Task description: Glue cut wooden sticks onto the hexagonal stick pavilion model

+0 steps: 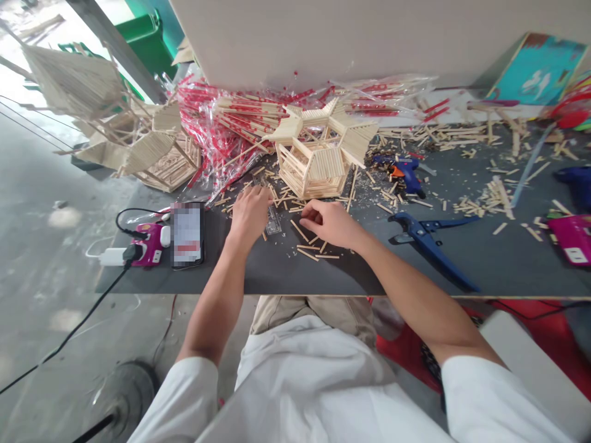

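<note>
My left hand (252, 211) is over the black tabletop, its fingers bent down and drawn together. Its fingertips are partly hidden, so what they hold cannot be made out. Beside them lies a small clear ruler (274, 223) with markings. My right hand (333, 224) has its fingers curled in above loose cut wooden sticks (308, 253); anything within them is too small to tell. Just beyond both hands stands a structure of wooden sticks (318, 163), with an open cage-like body and flared slatted panels around its top.
A phone (188, 237) and a purple power strip (148, 246) lie left. Blue cutters (427, 240) and a blue glue gun (406, 175) lie right. Bagged red-tipped sticks (249, 117) line the back. A larger stick structure (152, 147) occupies the far left.
</note>
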`<state>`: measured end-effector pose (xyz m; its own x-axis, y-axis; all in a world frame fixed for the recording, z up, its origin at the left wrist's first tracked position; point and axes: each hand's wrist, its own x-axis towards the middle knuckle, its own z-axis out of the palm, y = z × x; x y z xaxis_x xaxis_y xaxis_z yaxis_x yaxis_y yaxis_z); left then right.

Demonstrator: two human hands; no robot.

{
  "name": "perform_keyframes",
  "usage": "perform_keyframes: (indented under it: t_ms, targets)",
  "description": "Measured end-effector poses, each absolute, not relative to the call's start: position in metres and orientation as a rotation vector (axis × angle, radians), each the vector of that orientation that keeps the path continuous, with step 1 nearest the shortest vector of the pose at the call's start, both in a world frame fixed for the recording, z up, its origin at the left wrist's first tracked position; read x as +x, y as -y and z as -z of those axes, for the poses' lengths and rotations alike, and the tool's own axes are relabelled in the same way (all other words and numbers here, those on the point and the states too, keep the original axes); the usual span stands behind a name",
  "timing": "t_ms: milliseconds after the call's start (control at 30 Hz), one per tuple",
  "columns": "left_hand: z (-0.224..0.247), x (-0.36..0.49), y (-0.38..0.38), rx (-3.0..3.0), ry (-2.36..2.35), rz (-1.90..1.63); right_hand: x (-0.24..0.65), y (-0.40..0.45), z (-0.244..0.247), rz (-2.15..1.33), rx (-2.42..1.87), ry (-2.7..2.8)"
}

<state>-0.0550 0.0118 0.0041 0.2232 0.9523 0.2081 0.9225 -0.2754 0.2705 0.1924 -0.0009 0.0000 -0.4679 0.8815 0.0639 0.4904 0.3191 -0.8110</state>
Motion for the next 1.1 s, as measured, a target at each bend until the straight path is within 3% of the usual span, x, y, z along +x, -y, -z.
perform_keyframes:
  t_ms: [167, 333, 600, 1100]
  targets:
    - [-0.019, -0.041, -0.002, 2.497, -1.628, -0.622, 0.200, -0.004, -0.001, -0.979, -1.326, 1.856]
    - [-0.021, -0.024, 0.008, 2.409, -1.265, -0.767, 0.213, -0.009, -0.011, -1.255, -1.188, 1.884]
    - [-0.019, -0.027, 0.004, 1.917, -1.435, -1.263, 0.235, -0.018, -0.017, -1.262, -1.132, 1.856]
    - [-0.013, -0.011, 0.010, 1.587, -1.132, -1.168, 0.223, -0.015, -0.001, -1.547, -0.976, 1.909]
